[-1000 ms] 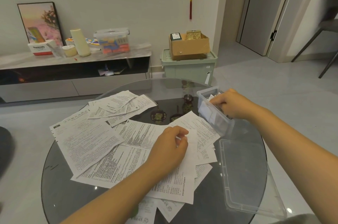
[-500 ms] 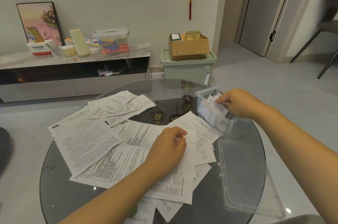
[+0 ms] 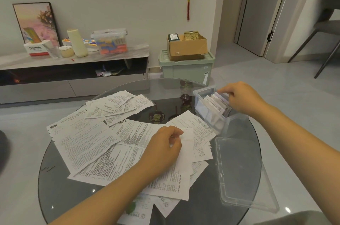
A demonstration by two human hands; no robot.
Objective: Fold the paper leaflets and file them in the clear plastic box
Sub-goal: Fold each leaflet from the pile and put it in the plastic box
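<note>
Leaflets [image 3: 103, 143] lie spread across the glass table [image 3: 55, 178] at centre frame; left hand [image 3: 163, 145] pinches one sheet. Right hand [image 3: 241, 97] grips folded leaflets [image 3: 215, 104] standing inside the clear plastic box [image 3: 209, 114], centre right.

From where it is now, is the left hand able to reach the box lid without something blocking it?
Probably yes. The left hand rests on the leaflets, and the lid lies flat just to its right on the table, with nothing on it. The right hand is farther back at the box.
</note>
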